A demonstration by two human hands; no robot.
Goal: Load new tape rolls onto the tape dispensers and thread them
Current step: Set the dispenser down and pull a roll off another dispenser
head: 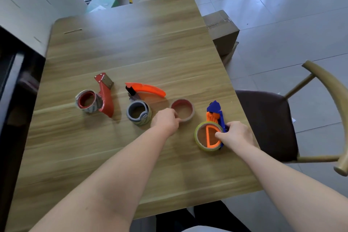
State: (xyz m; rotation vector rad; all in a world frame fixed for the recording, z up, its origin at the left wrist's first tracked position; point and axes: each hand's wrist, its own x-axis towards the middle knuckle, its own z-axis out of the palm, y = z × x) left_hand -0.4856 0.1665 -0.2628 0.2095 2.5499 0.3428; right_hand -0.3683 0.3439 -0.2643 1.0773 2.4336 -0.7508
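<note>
On the wooden desk (131, 43), the task's things lie in a row across the middle, running from the left edge toward the right edge. Nearest the left edge lies the red dispenser (106, 96) on its side, a grey-wrapped roll (93, 108) on its red hub. Next to the right is the orange-handled dispenser (148, 88), with a grey-cored roll (131, 113) standing at its near end. Just right of that a loose roll (191, 112) with a reddish core lies flat on the desk. The left grip (165, 120) is at this roll's near-left rim, fingers curled and pinching the wall of the ring. Close to the right edge lies the blue dispenser (214, 108) with a yellowish clear roll (197, 137) seated around its orange D-shaped hub (209, 144). The right grip (236, 133) holds this dispenser from the right side, thumb laid over the hub's edge and fingers wrapped round the blue frame. Beyond the right edge stands a chair (267, 122) with a dark seat, and a cardboard box (222, 30) sits on the floor by the far right corner.
</note>
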